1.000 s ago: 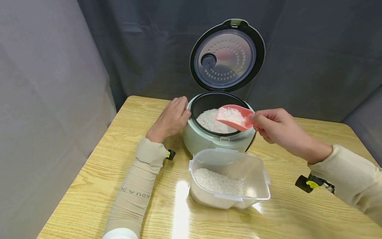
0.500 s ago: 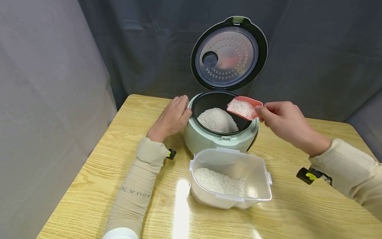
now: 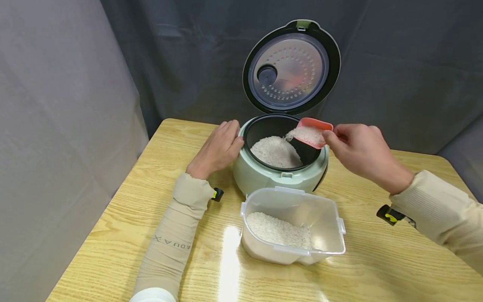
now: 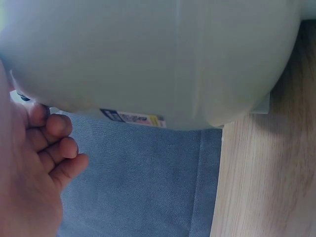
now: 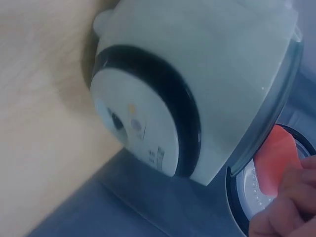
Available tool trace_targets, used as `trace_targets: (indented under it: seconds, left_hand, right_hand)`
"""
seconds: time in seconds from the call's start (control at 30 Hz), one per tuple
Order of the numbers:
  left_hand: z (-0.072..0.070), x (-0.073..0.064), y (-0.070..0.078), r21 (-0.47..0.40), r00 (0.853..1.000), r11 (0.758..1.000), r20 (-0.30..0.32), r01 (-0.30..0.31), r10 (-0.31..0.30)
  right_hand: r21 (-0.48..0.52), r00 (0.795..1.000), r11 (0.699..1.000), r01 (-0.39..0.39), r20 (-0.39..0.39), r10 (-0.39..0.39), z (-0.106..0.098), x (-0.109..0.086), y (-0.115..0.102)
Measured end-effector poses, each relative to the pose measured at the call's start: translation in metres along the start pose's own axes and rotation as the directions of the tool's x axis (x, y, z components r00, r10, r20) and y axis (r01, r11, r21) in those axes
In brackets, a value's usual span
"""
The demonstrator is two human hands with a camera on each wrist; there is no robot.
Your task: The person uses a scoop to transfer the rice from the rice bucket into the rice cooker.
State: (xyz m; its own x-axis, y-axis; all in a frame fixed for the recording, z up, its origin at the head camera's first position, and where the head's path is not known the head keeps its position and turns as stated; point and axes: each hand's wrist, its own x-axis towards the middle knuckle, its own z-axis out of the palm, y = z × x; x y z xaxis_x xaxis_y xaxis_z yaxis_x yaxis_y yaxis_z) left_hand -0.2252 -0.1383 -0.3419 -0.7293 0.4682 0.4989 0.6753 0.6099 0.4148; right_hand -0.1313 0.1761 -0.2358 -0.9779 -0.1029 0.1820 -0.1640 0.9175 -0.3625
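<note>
My right hand pinches the handle end of a pink scoop, which tilts left over the cooker's bowl. White rice slides off its front lip. The mint-green rice cooker stands with its lid raised; inside the dark inner pot rises a mound of rice. At the cooker's left side, my left hand holds on by the rim, thumb against the body. In the left wrist view, that hand's fingers are curled beside the pale cooker wall.
A clear plastic bin partly filled with rice stands in front of the cooker on the wooden table. Dark cloth hangs behind the table, and a grey cloth wall is at the left.
The right hand has moved up and right with the scoop and tilted it; rice now falls from its lip. The mound in the pot looks higher. The left hand has stayed in place.
</note>
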Motion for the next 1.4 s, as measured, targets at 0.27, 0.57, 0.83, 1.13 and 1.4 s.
trace_targets:
  seconds: [0.27, 0.57, 0.83, 1.13, 1.4]
  left_hand:
    - [-0.001, 0.001, 0.001, 0.004, 1.0, 1.0, 0.0, -0.002, 0.002]
    - [-0.002, 0.002, 0.004, 0.002, 1.0, 1.0, 0.0, -0.008, 0.008]
    - [-0.002, 0.001, 0.004, 0.0, 1.0, 1.0, 0.012, 0.01, -0.01]
    - [-0.002, -0.001, 0.003, -0.004, 0.999, 1.0, 0.024, 0.025, -0.025]
    - [-0.001, -0.001, 0.003, -0.006, 0.999, 1.0, 0.026, 0.029, -0.029]
  right_hand:
    - [-0.198, 0.984, 0.968, 0.155, -0.051, -0.168, 0.004, 0.001, -0.007]
    - [-0.316, 0.949, 0.911, 0.264, -0.084, -0.304, 0.007, -0.002, -0.006]
    - [-0.336, 0.936, 0.897, 0.286, -0.103, -0.336, 0.006, -0.008, -0.008]
    - [-0.32, 0.926, 0.897, 0.305, -0.119, -0.357, 0.004, -0.02, -0.012]
    - [-0.32, 0.842, 0.844, 0.43, -0.194, -0.503, 0.007, -0.041, -0.016]
